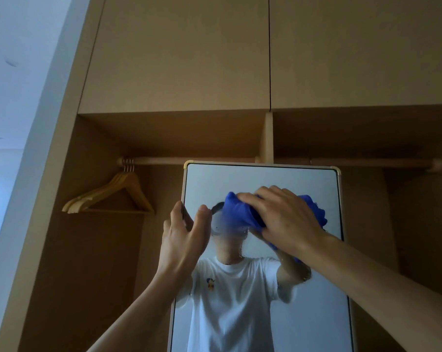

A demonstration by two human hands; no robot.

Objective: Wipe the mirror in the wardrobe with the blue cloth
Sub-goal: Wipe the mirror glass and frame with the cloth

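A tall mirror (263, 179) with a thin pale frame stands inside the open wooden wardrobe, below the hanging rail. My right hand (286, 219) presses a bunched blue cloth (240, 212) flat against the upper part of the glass. My left hand (182, 240) grips the mirror's left edge, fingers behind the frame and thumb on the glass. The glass reflects a person in a white T-shirt, the cloth and the raised arm. Small water droplets dot the glass below the cloth.
Several wooden hangers (113, 194) hang at the left end of the wooden rail (194, 161). A vertical divider (267, 138) splits the wardrobe above the mirror. Closed upper cabinet doors (179, 52) sit overhead. A white wall (17, 72) lies at the left.
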